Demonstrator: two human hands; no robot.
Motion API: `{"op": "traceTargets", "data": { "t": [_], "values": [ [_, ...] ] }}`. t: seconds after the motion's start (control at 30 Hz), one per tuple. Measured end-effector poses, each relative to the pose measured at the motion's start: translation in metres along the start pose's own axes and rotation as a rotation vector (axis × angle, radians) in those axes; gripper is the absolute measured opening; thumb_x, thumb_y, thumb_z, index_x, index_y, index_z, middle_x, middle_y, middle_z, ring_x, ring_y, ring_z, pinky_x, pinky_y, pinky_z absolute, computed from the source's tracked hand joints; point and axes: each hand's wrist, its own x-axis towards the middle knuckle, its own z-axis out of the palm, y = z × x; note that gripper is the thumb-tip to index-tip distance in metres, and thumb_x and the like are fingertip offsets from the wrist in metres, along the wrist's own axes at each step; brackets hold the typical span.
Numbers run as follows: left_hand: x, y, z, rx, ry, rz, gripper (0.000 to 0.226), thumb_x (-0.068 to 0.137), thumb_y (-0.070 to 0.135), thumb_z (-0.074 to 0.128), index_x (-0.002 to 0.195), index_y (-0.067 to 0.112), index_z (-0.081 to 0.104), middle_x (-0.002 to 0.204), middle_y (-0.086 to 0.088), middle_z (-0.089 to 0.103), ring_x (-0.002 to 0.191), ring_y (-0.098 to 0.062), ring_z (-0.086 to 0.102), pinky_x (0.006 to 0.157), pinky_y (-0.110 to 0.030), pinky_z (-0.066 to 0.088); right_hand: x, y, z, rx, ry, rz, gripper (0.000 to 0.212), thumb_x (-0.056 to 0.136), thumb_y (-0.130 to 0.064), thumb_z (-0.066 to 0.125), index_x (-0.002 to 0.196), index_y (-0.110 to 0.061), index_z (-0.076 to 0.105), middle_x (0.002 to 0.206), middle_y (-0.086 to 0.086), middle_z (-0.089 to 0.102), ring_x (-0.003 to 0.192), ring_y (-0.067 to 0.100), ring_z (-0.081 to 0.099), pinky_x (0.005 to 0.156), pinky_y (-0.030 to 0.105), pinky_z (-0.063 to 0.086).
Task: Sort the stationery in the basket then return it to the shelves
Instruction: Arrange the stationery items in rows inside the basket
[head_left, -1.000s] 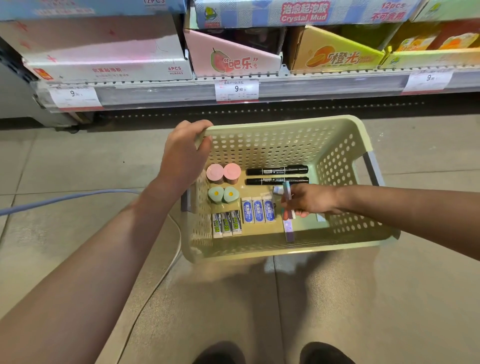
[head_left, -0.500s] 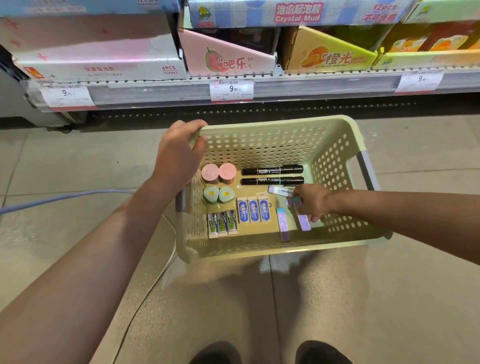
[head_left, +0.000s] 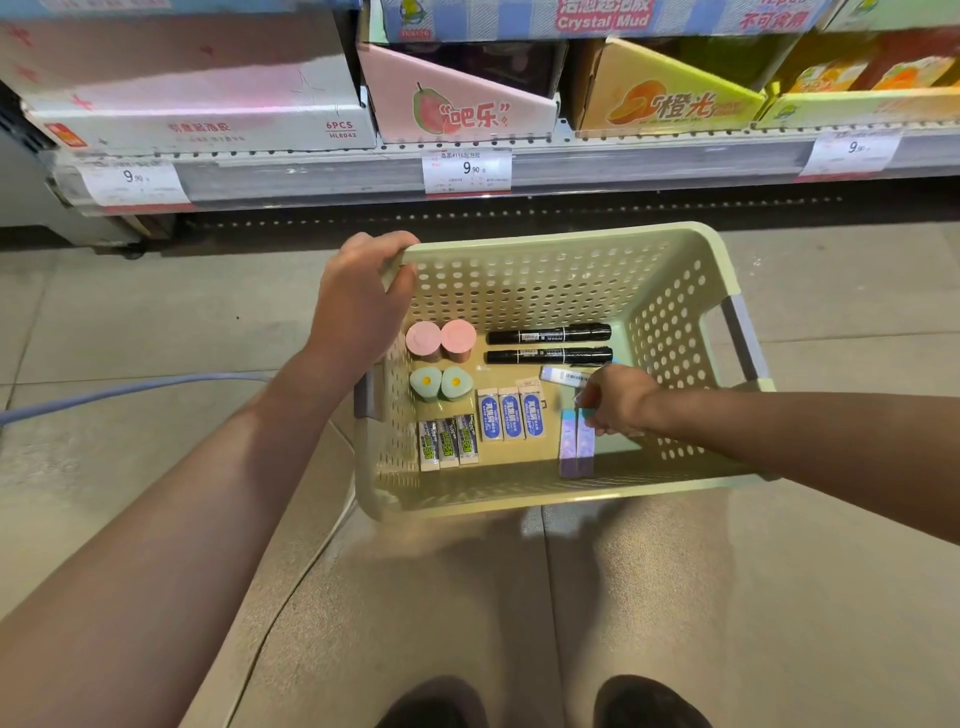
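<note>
Two hands on the job: left hand (head_left: 363, 306) has its grip curled over the far-left corner rim of the green basket (head_left: 561, 241), which sits on the floor. Right hand (head_left: 615, 400) pinches the top of the purple erasers (head_left: 575, 447) near the basket's near-right corner.

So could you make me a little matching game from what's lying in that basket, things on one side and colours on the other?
Things:
1. two markers
2. two round tubs
3. three erasers
4. two flat sticks

Colours:
A. pink
B. purple
C. black
D. blue and white

Pairs: 1-C, 2-A, 3-D, 4-B
</note>
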Motion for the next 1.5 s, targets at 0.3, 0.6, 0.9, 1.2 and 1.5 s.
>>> {"op": "traceTargets", "data": {
  "t": [0.3, 0.6, 0.9, 1.2, 1.5],
  "values": [
    [0.001, -0.001, 0.0, 0.009, -0.008, -0.001, 0.022, 0.09, 0.014, 0.051, 0.108, 0.012, 0.064, 0.097, -0.013, 0.062, 0.084, -0.014, 0.047, 0.074, -0.02, 0.033, -0.006, -0.002, 0.007, -0.199, 0.099, -0.167, 0.014, 0.083, -0.01, 0.056, 0.095, -0.006, 0.063, 0.098, 0.011, 0.066, 0.088, 0.026, 0.063, 0.065, 0.025, 0.044],
    [0.001, -0.002, 0.001, 0.017, -0.01, 0.016, 0.021, 0.09, 0.014, 0.051, 0.106, 0.012, 0.064, 0.095, -0.012, 0.062, 0.084, -0.013, 0.046, 0.072, -0.021, 0.032, -0.007, -0.01, 0.014, -0.234, 0.109, -0.193, 0.026, 0.075, -0.034, 0.071, 0.086, -0.017, 0.056, 0.085, 0.004, 0.058, 0.076, 0.019, 0.054, 0.062, 0.025, 0.04],
    [0.001, 0.001, -0.001, -0.009, -0.003, -0.002, 0.02, 0.089, 0.012, 0.052, 0.105, 0.012, 0.065, 0.094, -0.013, 0.062, 0.085, -0.019, 0.051, 0.073, -0.022, 0.033, -0.007, -0.016, 0.019, -0.245, 0.091, -0.229, 0.028, 0.075, -0.024, 0.074, 0.097, -0.01, 0.065, 0.101, 0.008, 0.067, 0.091, 0.023, 0.063, 0.067, 0.025, 0.046],
    [0.0, 0.001, -0.001, 0.0, -0.005, -0.008, 0.022, 0.09, 0.013, 0.052, 0.109, 0.012, 0.064, 0.098, -0.013, 0.062, 0.086, -0.013, 0.048, 0.074, -0.019, 0.032, -0.009, -0.014, 0.008, -0.167, 0.079, -0.136, 0.025, 0.079, -0.026, 0.07, 0.093, -0.007, 0.064, 0.088, 0.007, 0.064, 0.076, 0.018, 0.058, 0.05, 0.019, 0.041],
    [0.0, 0.001, -0.001, 0.014, -0.006, -0.004, 0.022, 0.09, 0.013, 0.051, 0.108, 0.011, 0.064, 0.099, -0.013, 0.062, 0.086, -0.014, 0.047, 0.074, -0.02, 0.032, -0.008, -0.009, 0.012, -0.085, 0.035, -0.051, 0.023, 0.084, -0.019, 0.067, 0.098, -0.002, 0.063, 0.082, 0.008, 0.066, 0.068, 0.02, 0.068, 0.059, 0.023, 0.053]
  ]
}}
